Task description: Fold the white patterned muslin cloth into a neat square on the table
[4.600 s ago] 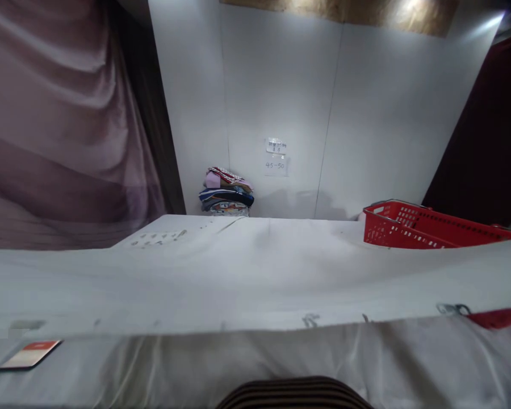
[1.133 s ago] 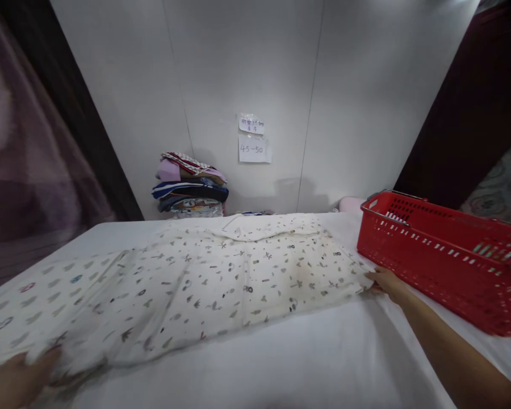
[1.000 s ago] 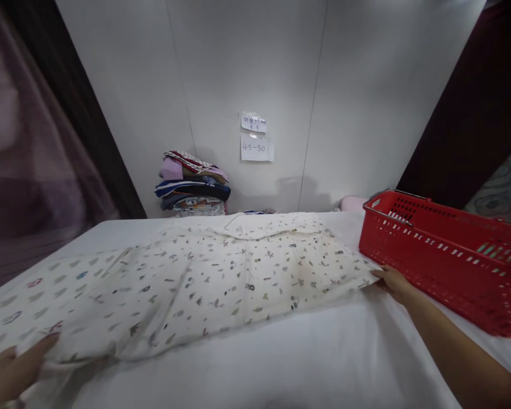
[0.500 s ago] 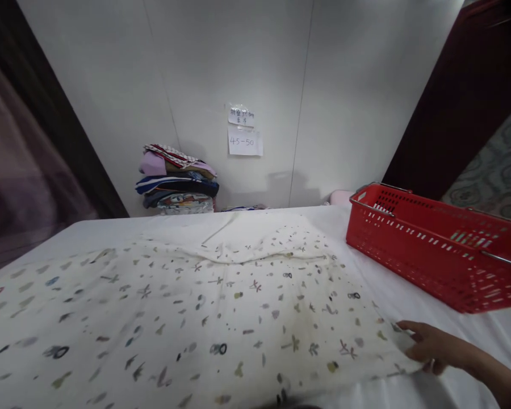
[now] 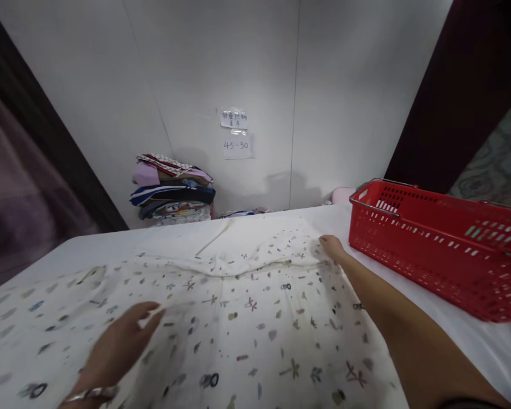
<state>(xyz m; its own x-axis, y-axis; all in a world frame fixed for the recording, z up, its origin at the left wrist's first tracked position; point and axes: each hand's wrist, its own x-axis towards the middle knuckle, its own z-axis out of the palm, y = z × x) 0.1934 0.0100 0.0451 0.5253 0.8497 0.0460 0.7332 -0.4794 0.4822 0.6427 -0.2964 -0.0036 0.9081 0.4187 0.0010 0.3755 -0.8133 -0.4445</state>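
Observation:
A large white cloth (image 5: 238, 318) with small printed plants and shapes lies spread over the white-covered table, with a raised fold running across its far part. My left hand (image 5: 123, 341), slightly blurred and with a bracelet at the wrist, is above the left part of the cloth. Its thumb and forefinger are apart, with nothing between them. At the cloth's far right edge is my right hand (image 5: 332, 248), its arm stretched along the right side. Its fingers are closed on the cloth edge there, though the fingertips are partly hidden.
A red plastic basket (image 5: 421, 244) with metal handles stands at the right of the table. Behind the table's far edge rises a stack of folded clothes (image 5: 174, 187). Paper signs (image 5: 238, 145) are taped to the pale wall. A purple curtain (image 5: 25, 193) hangs at the left.
My right hand has moved from the cloth's near right corner to its far right edge. My left hand has come into view over the left part. The view has shifted slightly.

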